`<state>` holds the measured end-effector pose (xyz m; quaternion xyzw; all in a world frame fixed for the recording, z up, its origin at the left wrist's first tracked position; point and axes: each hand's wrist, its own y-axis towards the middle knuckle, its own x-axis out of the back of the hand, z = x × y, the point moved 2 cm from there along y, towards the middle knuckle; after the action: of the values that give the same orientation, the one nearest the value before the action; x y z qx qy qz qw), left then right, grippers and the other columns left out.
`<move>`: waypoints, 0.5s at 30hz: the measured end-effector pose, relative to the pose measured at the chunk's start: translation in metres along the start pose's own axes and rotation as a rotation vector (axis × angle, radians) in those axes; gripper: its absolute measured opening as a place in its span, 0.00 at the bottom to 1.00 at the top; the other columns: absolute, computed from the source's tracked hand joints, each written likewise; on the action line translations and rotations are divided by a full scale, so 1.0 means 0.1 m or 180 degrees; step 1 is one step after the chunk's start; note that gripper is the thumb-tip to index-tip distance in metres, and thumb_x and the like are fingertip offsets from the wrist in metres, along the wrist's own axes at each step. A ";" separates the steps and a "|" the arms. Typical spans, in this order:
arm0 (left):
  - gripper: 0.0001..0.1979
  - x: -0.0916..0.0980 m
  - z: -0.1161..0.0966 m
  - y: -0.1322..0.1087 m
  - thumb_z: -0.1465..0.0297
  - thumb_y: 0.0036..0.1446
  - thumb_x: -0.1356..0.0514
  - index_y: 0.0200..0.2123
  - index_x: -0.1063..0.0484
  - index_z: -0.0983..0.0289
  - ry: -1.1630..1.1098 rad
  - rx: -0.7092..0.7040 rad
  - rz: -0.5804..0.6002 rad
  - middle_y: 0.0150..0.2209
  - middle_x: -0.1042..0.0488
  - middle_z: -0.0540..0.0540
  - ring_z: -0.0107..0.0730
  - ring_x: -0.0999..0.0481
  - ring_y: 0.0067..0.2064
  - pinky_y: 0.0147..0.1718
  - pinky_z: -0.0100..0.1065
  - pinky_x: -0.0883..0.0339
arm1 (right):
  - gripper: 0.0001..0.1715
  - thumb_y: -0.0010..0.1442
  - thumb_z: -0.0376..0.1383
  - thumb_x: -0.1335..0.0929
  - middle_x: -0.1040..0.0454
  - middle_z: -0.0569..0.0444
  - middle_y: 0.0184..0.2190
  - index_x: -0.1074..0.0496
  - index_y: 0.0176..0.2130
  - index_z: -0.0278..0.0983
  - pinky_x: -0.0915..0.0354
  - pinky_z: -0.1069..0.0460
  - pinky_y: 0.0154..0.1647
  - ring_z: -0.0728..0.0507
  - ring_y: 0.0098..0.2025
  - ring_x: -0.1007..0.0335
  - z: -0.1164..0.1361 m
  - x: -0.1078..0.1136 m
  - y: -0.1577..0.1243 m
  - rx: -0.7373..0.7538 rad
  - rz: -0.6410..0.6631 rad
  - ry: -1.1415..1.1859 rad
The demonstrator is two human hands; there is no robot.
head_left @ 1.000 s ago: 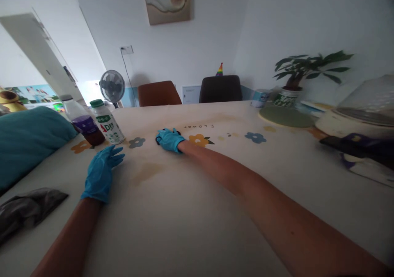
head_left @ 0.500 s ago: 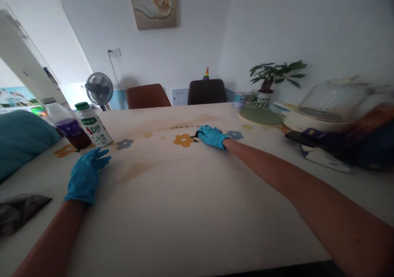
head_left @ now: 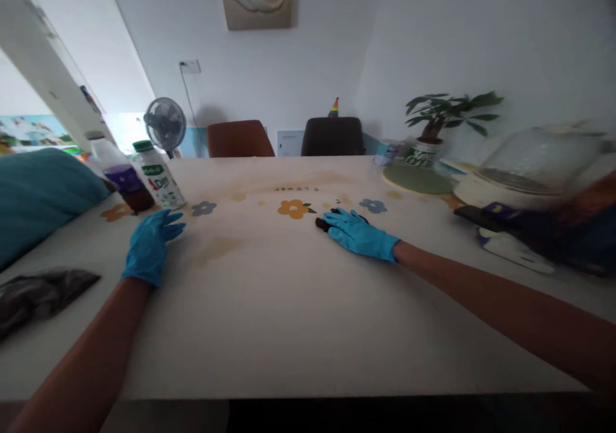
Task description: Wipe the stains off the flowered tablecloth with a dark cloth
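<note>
My right hand (head_left: 359, 235), in a blue glove, presses a dark brown cloth (head_left: 321, 224) against the white flower-printed tablecloth (head_left: 269, 317). Most of that cloth is hidden under the palm and fingers; its ends show at the fingertips. My left hand (head_left: 150, 248), gloved in blue too, rests on the table at the left with its fingers apart and nothing in it. Just beyond it stand a white bottle with a green cap (head_left: 158, 179) and a purple-labelled bottle of dark liquid (head_left: 126, 179). Brownish stains (head_left: 214, 251) mark the tablecloth.
A crumpled grey cloth (head_left: 41, 297) lies at the left edge, near a teal cushion (head_left: 43, 195). On the right are a green round mat (head_left: 418, 179), a potted plant (head_left: 423, 147), a glass-lidded pot (head_left: 520, 186) and a black object (head_left: 486, 218). Two chairs (head_left: 240, 139) stand behind the table.
My right hand has slid the dark cloth nearer to me and to the right, off the printed lettering. My left hand stays by the bottles. The view has shifted slightly.
</note>
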<state>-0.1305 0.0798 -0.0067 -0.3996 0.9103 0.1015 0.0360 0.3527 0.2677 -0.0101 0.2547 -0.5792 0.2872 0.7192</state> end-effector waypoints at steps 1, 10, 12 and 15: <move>0.14 -0.03 -0.02 -0.01 0.66 0.66 0.41 0.50 0.23 0.65 -0.0026 0.0066 -0.0099 0.49 0.16 0.61 0.43 0.17 0.43 0.61 0.54 0.24 | 0.36 0.78 0.53 0.42 0.37 0.52 0.80 0.32 0.77 0.50 0.57 0.25 0.84 0.31 0.84 0.53 0.08 -0.01 -0.03 0.0134 0.0047 0.0065; 0.13 -0.09 -0.05 0.00 0.62 0.65 0.39 0.46 0.22 0.62 -0.0171 0.0032 -0.0296 0.48 0.15 0.62 0.43 0.17 0.40 0.52 0.48 0.20 | 0.27 0.77 0.38 0.36 0.28 0.52 0.74 0.24 0.69 0.48 0.57 0.27 0.84 0.38 0.83 0.49 1.42 -0.25 0.42 0.1746 0.0421 0.0714; 0.13 -0.07 -0.03 0.02 0.60 0.64 0.39 0.46 0.22 0.61 -0.0195 0.0016 -0.0338 0.48 0.15 0.62 0.44 0.16 0.41 0.52 0.49 0.20 | 0.26 0.77 0.37 0.36 0.29 0.50 0.75 0.23 0.68 0.45 0.57 0.27 0.84 0.37 0.84 0.49 1.77 -0.31 0.64 0.1921 0.0482 0.0709; 0.13 -0.06 -0.02 0.04 0.62 0.66 0.40 0.47 0.23 0.63 -0.0202 0.0000 -0.0396 0.49 0.15 0.62 0.43 0.16 0.42 0.51 0.48 0.21 | 0.25 0.77 0.38 0.36 0.32 0.49 0.77 0.23 0.68 0.44 0.57 0.25 0.83 0.33 0.84 0.50 2.20 -0.37 0.98 0.1987 0.0529 0.0631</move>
<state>-0.1290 0.0862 -0.0031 -0.4520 0.8821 0.1116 0.0711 0.1262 0.1788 0.0004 0.3854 -0.4094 0.5317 0.6334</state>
